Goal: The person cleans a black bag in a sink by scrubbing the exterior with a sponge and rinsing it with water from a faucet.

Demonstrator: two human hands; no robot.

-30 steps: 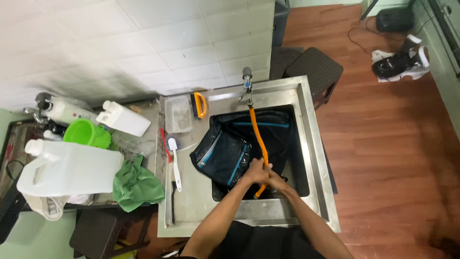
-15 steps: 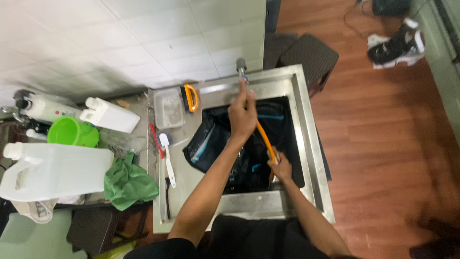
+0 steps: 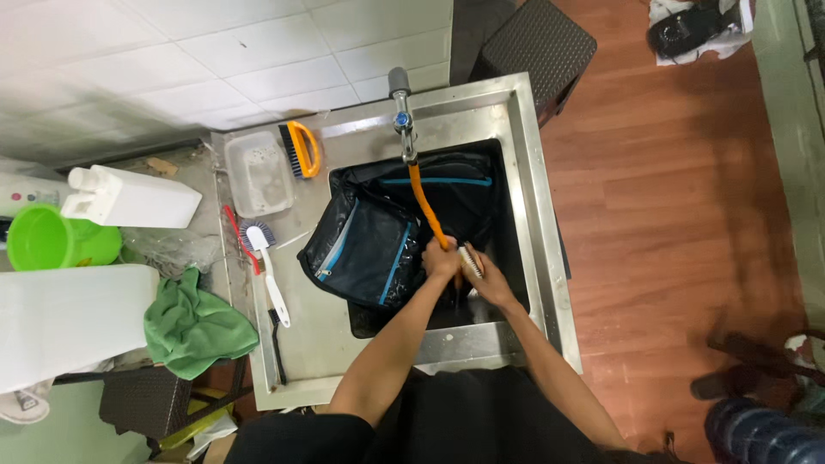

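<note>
A black bag with teal trim (image 3: 378,241) lies half inside the steel sink (image 3: 534,225), one flap hanging over the left rim. An orange hose (image 3: 424,202) runs down from the tap (image 3: 401,112) into the basin. My left hand (image 3: 440,259) is closed around the lower end of the hose above the bag. Right beside it, my right hand (image 3: 488,282) holds a small light-bristled brush (image 3: 468,260). The two hands touch over the middle of the sink. Whether water is running is unclear.
On the counter left of the sink lie a white long-handled brush (image 3: 268,279), a red thin brush (image 3: 235,234), an orange-handled scrub brush (image 3: 302,148) and a clear plastic tub (image 3: 255,172). Farther left are a white jug (image 3: 129,198), a green bucket (image 3: 43,241) and a green cloth (image 3: 193,326).
My left hand has come down from the tap and closed on the hose beside my right hand. The camera has shifted closer over the sink.
</note>
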